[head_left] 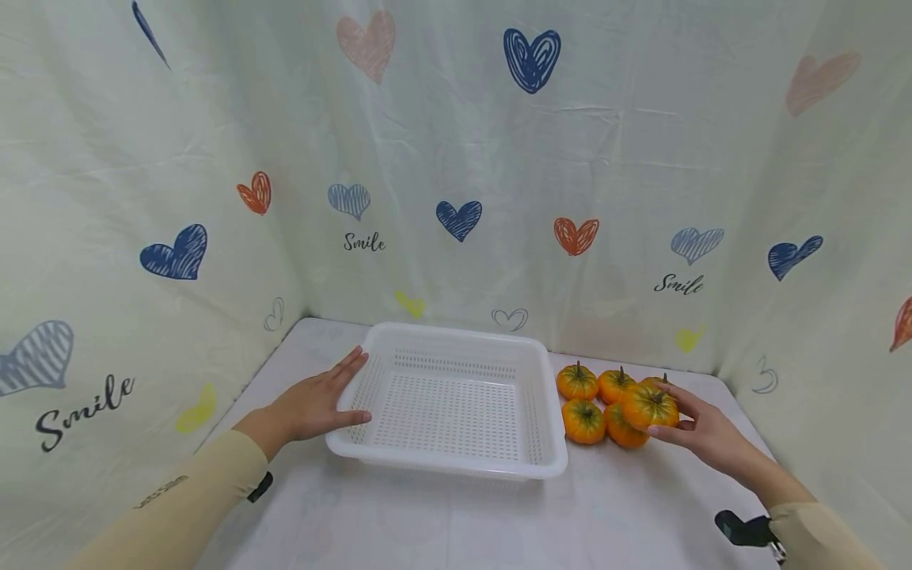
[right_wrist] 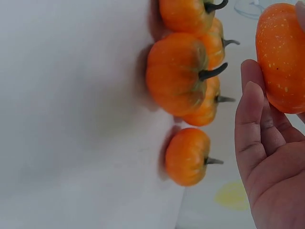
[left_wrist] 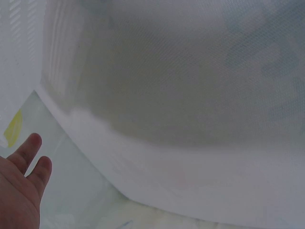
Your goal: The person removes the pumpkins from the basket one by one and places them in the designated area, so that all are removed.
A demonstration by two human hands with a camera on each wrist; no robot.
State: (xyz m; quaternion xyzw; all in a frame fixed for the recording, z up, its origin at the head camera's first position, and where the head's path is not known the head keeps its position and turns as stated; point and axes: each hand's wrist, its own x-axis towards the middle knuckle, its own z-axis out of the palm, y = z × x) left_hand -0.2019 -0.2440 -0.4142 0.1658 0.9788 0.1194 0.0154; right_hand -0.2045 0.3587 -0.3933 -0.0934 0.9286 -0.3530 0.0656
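A white perforated plastic basket (head_left: 449, 467) stands on the table, its inside showing bare slotted walls and floor. My left hand (head_left: 321, 404) rests at the basket's left rim with fingers spread and thumb stretched along the edge; in the left wrist view two fingertips of the hand (left_wrist: 21, 183) show. My right hand (head_left: 712, 431) grips a small orange pumpkin (head_left: 650, 407), which also shows in the right wrist view as a pumpkin (right_wrist: 283, 59) raised off the table. Several more small pumpkins (head_left: 584, 421) sit in a cluster between the basket and my right hand.
A white cloth covers the table (head_left: 399, 522). Pale curtains (head_left: 456, 142) printed with hearts and the word Smile rise behind the table and on both sides. The pumpkins stand close to the basket's right wall, near the table's back edge.
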